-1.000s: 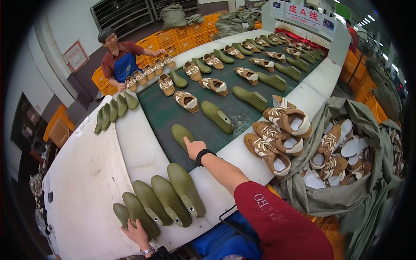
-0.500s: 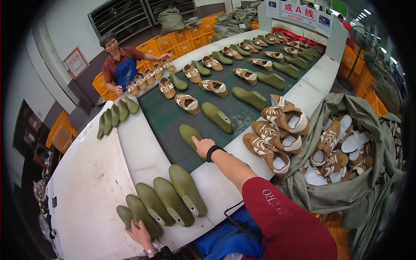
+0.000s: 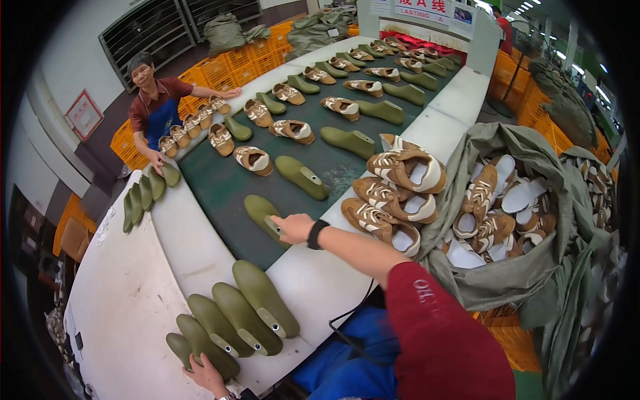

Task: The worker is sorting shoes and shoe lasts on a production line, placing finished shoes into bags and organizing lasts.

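Observation:
On the dark green belt, my right hand [image 3: 297,229] has its fingers closed at the heel end of an olive-green shoe last [image 3: 259,208], whose toe points away from me. My left hand [image 3: 208,377] is at the near edge of the white table, fingers curled over an olive shoe last [image 3: 210,348]. That last stands in a slanted row of several, with the largest last [image 3: 267,297] at its right end. Another last [image 3: 300,177] lies on the belt beyond my right hand. A brown and white sneaker [image 3: 253,160] sits farther along.
Stacked brown sneakers [image 3: 380,217] stand right of my forearm, beside a grey-green sack [image 3: 520,293] full of shoes. Across the table a co-worker [image 3: 157,100] in a blue apron touches a row of green lasts [image 3: 147,193]. The belt [image 3: 220,200] carries rows of sneakers and lasts.
The view has shifted right. My right hand has drawn back slightly toward the last's heel, uncovering it more. The co-worker's hand has come down onto the far lasts. My left hand stays at its last.

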Demonstrator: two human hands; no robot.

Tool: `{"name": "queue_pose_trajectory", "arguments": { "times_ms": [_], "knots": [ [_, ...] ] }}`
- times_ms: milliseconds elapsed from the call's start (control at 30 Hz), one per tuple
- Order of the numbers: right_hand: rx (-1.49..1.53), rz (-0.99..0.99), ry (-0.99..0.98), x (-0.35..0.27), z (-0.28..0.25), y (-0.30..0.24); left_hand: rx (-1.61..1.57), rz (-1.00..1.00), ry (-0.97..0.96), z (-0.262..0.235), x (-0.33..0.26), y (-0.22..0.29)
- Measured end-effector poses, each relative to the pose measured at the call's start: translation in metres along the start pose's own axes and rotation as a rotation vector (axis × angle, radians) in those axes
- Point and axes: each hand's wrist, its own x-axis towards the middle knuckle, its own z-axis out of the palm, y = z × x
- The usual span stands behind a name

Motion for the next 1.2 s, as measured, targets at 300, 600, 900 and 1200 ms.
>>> {"name": "queue_pose_trajectory", "arguments": {
  "times_ms": [300, 600, 900, 1200],
  "knots": [
    [-0.657, 0.313, 0.361, -0.229, -0.170, 0.078, 0.027, -0.058, -0.091, -0.012, -0.002, -0.004],
    [0.263, 0.289, 0.510, -0.218, -0.231, 0.068, -0.005, 0.002, 0.006, -0.006, -0.002, -0.002],
    [0.824, -0.214, 0.366, -0.042, -0.174, -0.057, -0.098, 0.067, 0.050, -0.010, -0.007, 0.017],
    [0.084, -0.046, 0.133, 0.134, 0.014, -0.079, -0.147, 0.025, 0.016, -0.026, -0.015, 0.026]
  ]
}}
